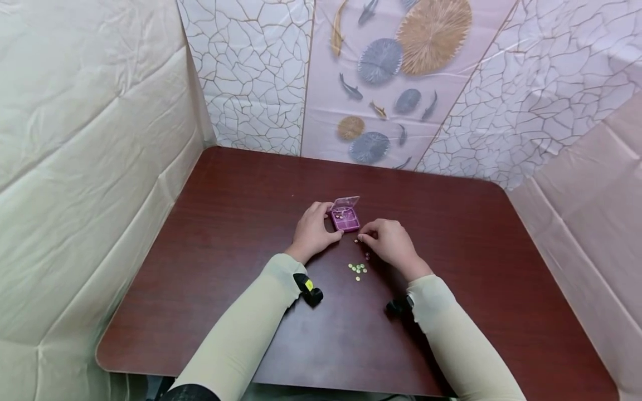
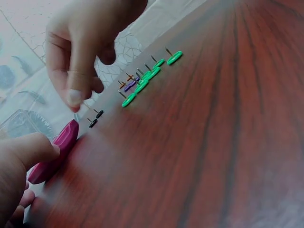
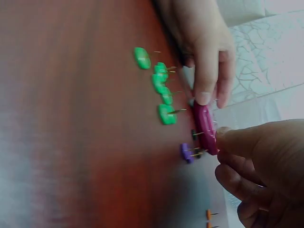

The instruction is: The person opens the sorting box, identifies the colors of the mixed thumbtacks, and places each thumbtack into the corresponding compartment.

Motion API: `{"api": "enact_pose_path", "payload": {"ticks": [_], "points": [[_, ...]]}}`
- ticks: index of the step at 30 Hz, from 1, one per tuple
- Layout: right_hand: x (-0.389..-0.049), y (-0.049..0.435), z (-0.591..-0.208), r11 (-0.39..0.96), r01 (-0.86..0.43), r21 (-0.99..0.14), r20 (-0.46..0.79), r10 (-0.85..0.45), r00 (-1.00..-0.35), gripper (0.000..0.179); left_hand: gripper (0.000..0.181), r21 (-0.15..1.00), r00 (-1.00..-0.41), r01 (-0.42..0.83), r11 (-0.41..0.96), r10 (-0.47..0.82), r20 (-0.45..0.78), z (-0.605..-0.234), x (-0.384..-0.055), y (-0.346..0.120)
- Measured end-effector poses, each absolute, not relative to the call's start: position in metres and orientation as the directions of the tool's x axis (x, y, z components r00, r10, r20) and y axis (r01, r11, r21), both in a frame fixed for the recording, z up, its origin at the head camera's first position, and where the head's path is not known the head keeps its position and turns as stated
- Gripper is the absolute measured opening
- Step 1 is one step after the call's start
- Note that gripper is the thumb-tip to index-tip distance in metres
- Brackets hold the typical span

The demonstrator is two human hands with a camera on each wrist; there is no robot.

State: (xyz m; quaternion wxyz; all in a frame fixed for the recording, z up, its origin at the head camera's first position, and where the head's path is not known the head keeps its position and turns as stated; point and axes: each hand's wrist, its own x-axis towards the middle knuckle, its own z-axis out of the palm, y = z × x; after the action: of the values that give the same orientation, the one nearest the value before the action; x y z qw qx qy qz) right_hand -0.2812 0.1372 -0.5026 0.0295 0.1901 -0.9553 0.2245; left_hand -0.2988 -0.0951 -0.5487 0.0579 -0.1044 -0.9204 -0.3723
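Note:
A small magenta compartment box (image 1: 346, 220) stands on the table with its clear lid raised; a few tiny pieces lie in a back compartment. My left hand (image 1: 313, 231) holds it from the left side, thumb at the near edge. Just off the box's near right corner, my right hand (image 1: 393, 245) has thumb and forefinger together, pinching a thumbtack (image 2: 76, 116) that is mostly hidden by the fingertips. Two black thumbtacks (image 2: 93, 123) lie beside the box. Several green thumbtacks (image 1: 358, 269) sit nearer me, pins up, with purple thumbtacks (image 3: 187, 153) and orange thumbtacks (image 3: 209, 215) close by.
The dark red-brown wooden table (image 1: 241, 223) has rounded corners. Patterned cloth (image 1: 371, 83) hangs behind its far edge, and pale padded cloth (image 1: 90, 167) walls the left side. Each wrist carries a small black camera (image 1: 312, 294).

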Motion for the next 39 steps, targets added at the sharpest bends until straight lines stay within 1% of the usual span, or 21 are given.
{"api": "enact_pose_path", "payload": {"ticks": [6,13,16,19,25,30,33,39], "points": [[-0.273,0.131,-0.506,0.853,-0.389,-0.347,0.121,-0.371,-0.921,0.011,0.080,0.681,-0.972,0.233,0.694,0.145,0.185,-0.551,-0.299,-0.096],[-0.271,0.128,-0.507,0.862,-0.405,-0.305,0.127,-0.385,-0.914,0.007,0.079,0.665,-0.968,0.248,0.704,0.155,0.197,-0.552,-0.301,-0.092],[-0.273,0.125,-0.504,0.860,-0.393,-0.325,0.132,-0.370,-0.920,0.008,0.079,0.672,-0.967,0.252,0.697,0.154,0.202,-0.553,-0.301,-0.092],[-0.278,0.119,-0.496,0.852,-0.372,-0.368,0.148,-0.341,-0.928,0.009,0.079,0.673,-0.968,0.245,0.698,0.147,0.201,-0.553,-0.300,-0.093],[-0.299,0.103,-0.487,0.847,-0.328,-0.419,0.170,-0.282,-0.944,0.011,0.080,0.672,-0.970,0.240,0.701,0.142,0.197,-0.552,-0.299,-0.093],[-0.314,0.091,-0.494,0.856,-0.303,-0.419,0.099,-0.288,-0.952,0.011,0.077,0.668,-0.970,0.242,0.704,0.152,0.191,-0.555,-0.298,-0.093],[-0.317,0.087,-0.498,0.871,-0.293,-0.395,0.057,-0.295,-0.954,0.011,0.076,0.665,-0.970,0.242,0.706,0.161,0.182,-0.556,-0.296,-0.093],[-0.326,0.077,-0.495,0.880,-0.263,-0.396,0.041,-0.269,-0.962,0.010,0.074,0.666,-0.963,0.265,0.697,0.158,0.218,-0.554,-0.298,-0.097]]}}
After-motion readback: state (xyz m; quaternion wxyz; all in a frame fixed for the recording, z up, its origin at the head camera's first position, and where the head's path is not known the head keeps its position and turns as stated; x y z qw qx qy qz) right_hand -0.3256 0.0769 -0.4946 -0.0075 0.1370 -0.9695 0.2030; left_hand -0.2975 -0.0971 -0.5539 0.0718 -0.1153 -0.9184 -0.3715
